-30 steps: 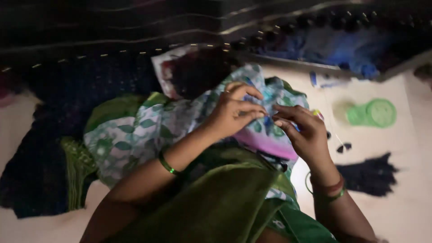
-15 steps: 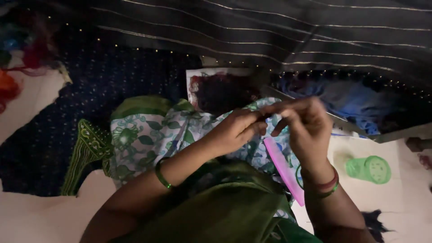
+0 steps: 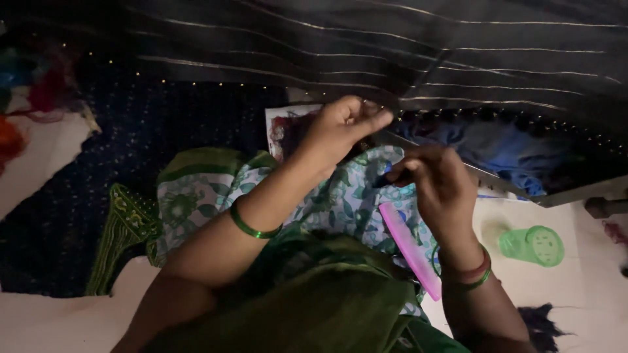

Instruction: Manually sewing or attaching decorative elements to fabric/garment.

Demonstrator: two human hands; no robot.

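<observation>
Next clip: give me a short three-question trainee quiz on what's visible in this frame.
1. True or false: the left hand is raised above the floral cloth, fingers pinched.
2. Which lies at the right of the frame? A) green plastic container B) red cup C) scissors
3. What colour is the band along the cloth's edge below the right hand?

Key: 1 true; 2 A; 3 pink. The pinch may be pulling a thread, but none can be made out; the right hand's grip is closed on a small blue item, too dim to identify.
</observation>
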